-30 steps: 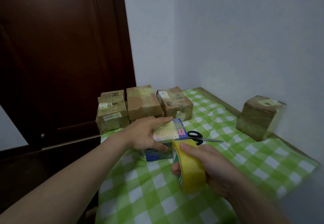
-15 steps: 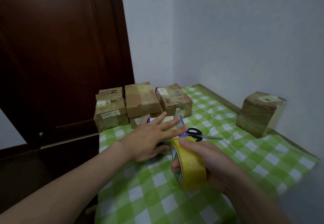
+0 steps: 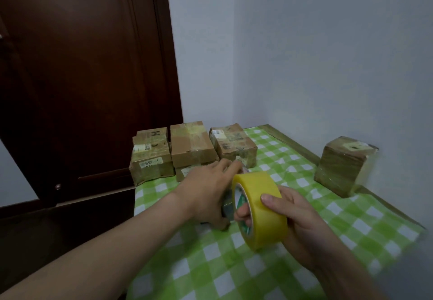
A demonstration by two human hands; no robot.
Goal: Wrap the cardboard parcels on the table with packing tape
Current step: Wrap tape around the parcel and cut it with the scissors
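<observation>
My right hand [image 3: 302, 224] grips a yellow roll of packing tape [image 3: 260, 208], thumb on its outer face and fingers through its core. The roll is held up above the green checked tablecloth [image 3: 210, 267]. Just behind it, my left hand [image 3: 206, 194] holds a small box [image 3: 226, 207], fingers over the top and thumb at the near side. Only a grey sliver of that box shows between hand and roll. Several taped cardboard parcels stand at the far left end: a left stack [image 3: 150, 159], a middle one [image 3: 192, 145] and a right one [image 3: 233, 145].
Another cardboard parcel [image 3: 344, 166], wrapped in glossy tape, stands alone by the right wall. A dark wooden door [image 3: 82, 77] is at the left beyond the table edge. The wall corner closes off the far side.
The tape roll has risen and tipped in front of the small box, hiding it and the scissors. My left hand went from lying flat on the box to clasping it.
</observation>
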